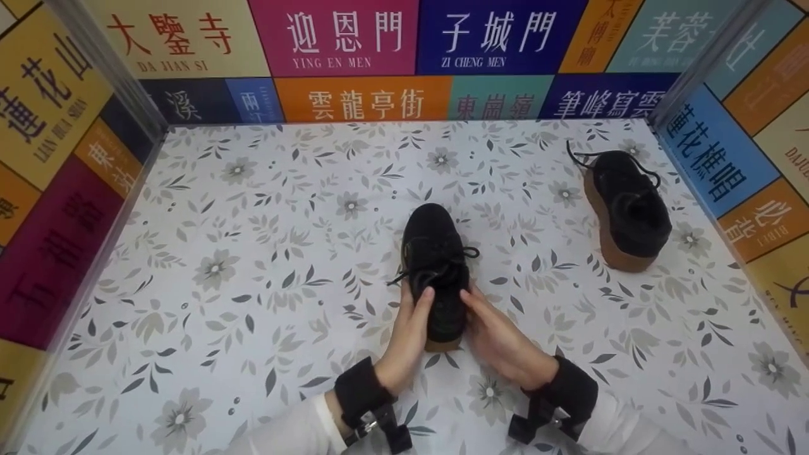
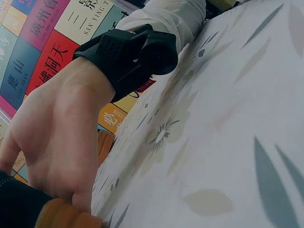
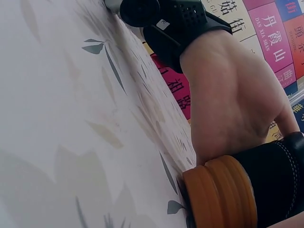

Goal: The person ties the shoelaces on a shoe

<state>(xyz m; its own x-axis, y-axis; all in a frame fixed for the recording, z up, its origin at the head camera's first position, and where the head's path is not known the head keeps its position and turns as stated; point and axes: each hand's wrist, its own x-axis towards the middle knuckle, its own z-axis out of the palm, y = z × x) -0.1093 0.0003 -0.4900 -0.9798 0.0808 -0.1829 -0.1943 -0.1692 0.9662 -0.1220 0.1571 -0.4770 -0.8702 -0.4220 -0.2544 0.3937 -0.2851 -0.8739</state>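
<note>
A black lace-up shoe [image 1: 435,237] with a brown sole stands on the floral surface, toe pointing away from me. My left hand [image 1: 407,341] grips its left side near the heel, the thumb up at the collar. Opposite, my right hand [image 1: 509,344] holds the right side, its thumb also by the opening. The left wrist view looks across at the right hand [image 2: 61,128], with the shoe's heel and sole [image 2: 69,216] at the bottom corner. In the right wrist view, the left hand [image 3: 232,99] is against the ridged brown sole [image 3: 221,194]. Fingertips are partly hidden by the shoe.
A matching black shoe [image 1: 626,196] with loose laces stands at the far right, near the right wall. Panels with colourful Chinese signs [image 1: 354,35] enclose the back and both sides. The white surface [image 1: 284,189] has a grey leaf-and-flower print.
</note>
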